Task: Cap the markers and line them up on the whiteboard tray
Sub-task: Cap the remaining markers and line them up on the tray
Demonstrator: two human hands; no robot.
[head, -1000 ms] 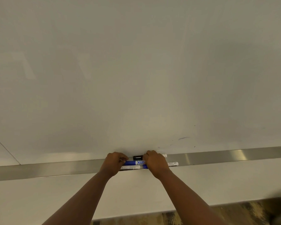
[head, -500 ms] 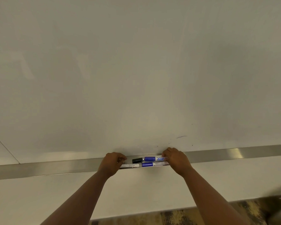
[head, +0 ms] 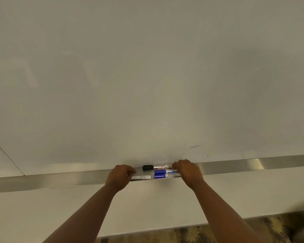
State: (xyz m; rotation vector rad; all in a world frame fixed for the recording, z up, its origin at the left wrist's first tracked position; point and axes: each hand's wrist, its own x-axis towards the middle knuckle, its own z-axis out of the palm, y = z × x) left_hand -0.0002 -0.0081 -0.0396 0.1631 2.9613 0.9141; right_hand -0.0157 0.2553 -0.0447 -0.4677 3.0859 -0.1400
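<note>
The metal whiteboard tray (head: pixel 253 163) runs across the view under the board. On it lie a black-capped marker (head: pixel 148 167) at the back and two blue-capped markers (head: pixel 160 171) (head: pixel 159 176) side by side in front, caps pointing left. A white-barrelled marker (head: pixel 142 177) lies to their left at the tray's front. My left hand (head: pixel 120 176) is curled over the left end of that white marker. My right hand (head: pixel 187 172) covers the right ends of the other three, fingertips on the black-capped marker's barrel.
The whiteboard (head: pixel 147 76) fills the view above the tray, with a few small ink marks (head: pixel 196 146) just above my right hand. Below the tray is a white wall (head: pixel 147 207), and patterned carpet (head: pixel 191 234) shows at the bottom.
My right hand slid right along the tray, uncovering the markers. The black-capped and blue-capped markers now lie in separate parallel rows. My left hand stayed at the left end.
</note>
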